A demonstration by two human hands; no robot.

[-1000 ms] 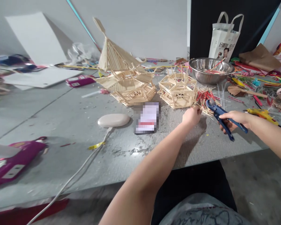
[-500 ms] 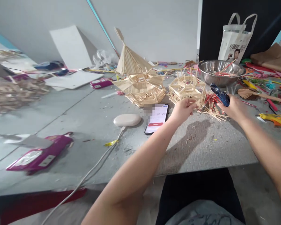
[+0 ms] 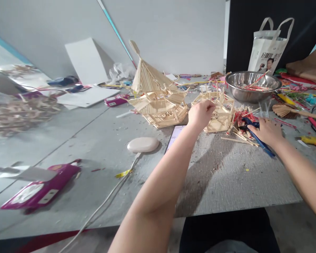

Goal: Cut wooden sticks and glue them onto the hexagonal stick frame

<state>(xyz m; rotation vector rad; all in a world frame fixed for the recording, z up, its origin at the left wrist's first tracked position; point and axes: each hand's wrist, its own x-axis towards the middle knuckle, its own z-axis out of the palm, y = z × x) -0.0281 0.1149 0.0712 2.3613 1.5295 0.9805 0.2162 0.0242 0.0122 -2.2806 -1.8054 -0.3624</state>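
My left hand [image 3: 201,114] is closed in a pinch in front of a low open frame of wooden sticks [image 3: 218,119]; whatever its fingertips hold is too small to make out. My right hand [image 3: 270,131] lies palm down with fingers stretched over a blue plier-like hand tool [image 3: 264,146], its thumb against the tool. That tool rests on a loose pile of red-tipped matchsticks [image 3: 242,117]. Left of the frame stands a larger stick model with a pointed roof [image 3: 150,77]. A phone [image 3: 173,137] is partly hidden behind my left forearm.
A steel bowl [image 3: 239,91] with sticks stands behind the pile. A yellow glue gun [image 3: 314,141] lies at the right. A white oval device [image 3: 143,144] trails a cable. A purple power strip [image 3: 46,184] lies at left, a tote bag [image 3: 265,52] at the back.
The blue tool has gone from being held up in my right hand to lying on the matchsticks, its handles toward me. My left hand has risen slightly before the frame, covering more of the phone.
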